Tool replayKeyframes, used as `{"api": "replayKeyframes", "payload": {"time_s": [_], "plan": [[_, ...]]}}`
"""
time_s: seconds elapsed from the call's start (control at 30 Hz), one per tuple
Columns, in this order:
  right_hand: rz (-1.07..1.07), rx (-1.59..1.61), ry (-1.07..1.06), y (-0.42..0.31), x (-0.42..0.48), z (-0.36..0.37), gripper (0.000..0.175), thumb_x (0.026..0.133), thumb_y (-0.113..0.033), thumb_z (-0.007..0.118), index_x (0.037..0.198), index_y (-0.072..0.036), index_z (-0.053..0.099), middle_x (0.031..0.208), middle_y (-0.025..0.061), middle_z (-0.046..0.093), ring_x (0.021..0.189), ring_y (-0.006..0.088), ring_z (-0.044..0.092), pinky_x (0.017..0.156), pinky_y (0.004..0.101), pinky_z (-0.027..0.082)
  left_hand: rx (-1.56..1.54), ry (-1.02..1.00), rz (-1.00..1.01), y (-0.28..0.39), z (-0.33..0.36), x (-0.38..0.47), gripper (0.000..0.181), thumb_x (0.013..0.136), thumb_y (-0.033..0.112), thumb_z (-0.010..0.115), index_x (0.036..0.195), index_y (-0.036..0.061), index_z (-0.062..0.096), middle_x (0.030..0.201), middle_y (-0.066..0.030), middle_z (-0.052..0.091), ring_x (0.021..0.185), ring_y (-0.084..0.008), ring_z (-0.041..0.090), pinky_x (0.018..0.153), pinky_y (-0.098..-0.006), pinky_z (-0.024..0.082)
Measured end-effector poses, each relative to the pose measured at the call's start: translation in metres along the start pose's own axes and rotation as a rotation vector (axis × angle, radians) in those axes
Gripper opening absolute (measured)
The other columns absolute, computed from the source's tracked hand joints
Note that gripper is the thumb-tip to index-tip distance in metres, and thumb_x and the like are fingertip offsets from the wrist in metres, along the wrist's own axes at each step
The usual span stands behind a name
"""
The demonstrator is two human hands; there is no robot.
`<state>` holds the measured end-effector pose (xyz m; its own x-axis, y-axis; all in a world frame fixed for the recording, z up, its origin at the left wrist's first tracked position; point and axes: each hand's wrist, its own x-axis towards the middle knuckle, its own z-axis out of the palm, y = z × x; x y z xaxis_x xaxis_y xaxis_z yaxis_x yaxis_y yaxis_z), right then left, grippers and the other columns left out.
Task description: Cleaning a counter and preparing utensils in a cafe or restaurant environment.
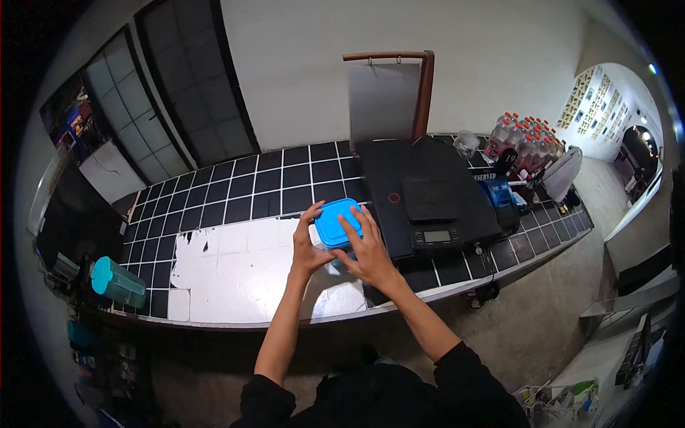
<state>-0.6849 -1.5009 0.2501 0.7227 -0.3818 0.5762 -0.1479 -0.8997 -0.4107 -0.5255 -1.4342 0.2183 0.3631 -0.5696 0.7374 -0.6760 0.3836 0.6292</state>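
Note:
Both of my hands are on a plastic food container with a bright blue lid (337, 224), above the right part of a white-painted patch (235, 273) on the tiled counter. My left hand (309, 246) grips the container's left side, its fingertips reaching the lid's far left corner. Across the lid's right half spread the fingers of my right hand (369, 254), with the thumb at the near side. The lid sits on the container. Most of the container's body is hidden under the lid and behind my hands.
Right of my hands, a digital scale (431, 214) rests on a black cash drawer (380, 176). Beyond it stand a plastic cup (466, 143) and several red-capped bottles (522, 139). A teal-lidded pitcher (120, 283) is at the counter's left end. Black tiles (267, 179) cover the back.

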Motion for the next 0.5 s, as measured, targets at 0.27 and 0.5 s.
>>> {"api": "replayKeyframes", "payload": {"time_s": [0.27,0.5], "plan": [[-0.025,-0.034,0.069,-0.002,0.002,0.007,0.069,0.078,-0.026,0.069,0.137,-0.007,0.038,0.141,0.0238,0.028,0.132,0.0443,0.023,0.106,0.0524,0.026,0.114,-0.148,-0.048,0.017,-0.015,0.013,0.094,0.048,0.022,0.086,0.128,0.0030,0.041,0.126,-0.0160,0.050,0.111,-0.0324,0.055,0.088,-0.0391,0.047],[0.040,0.049,0.028,-0.008,-0.005,-0.033,0.073,0.077,-0.025,0.071,0.139,-0.011,0.036,0.142,0.0223,0.029,0.132,0.0428,0.026,0.105,0.0496,0.027,0.626,-0.472,-0.137,0.070,-0.023,0.037,0.112,0.050,0.038,0.086,0.141,0.0056,0.029,0.132,-0.0240,0.041,0.123,-0.0415,0.040,0.099,-0.0498,0.037]]}}
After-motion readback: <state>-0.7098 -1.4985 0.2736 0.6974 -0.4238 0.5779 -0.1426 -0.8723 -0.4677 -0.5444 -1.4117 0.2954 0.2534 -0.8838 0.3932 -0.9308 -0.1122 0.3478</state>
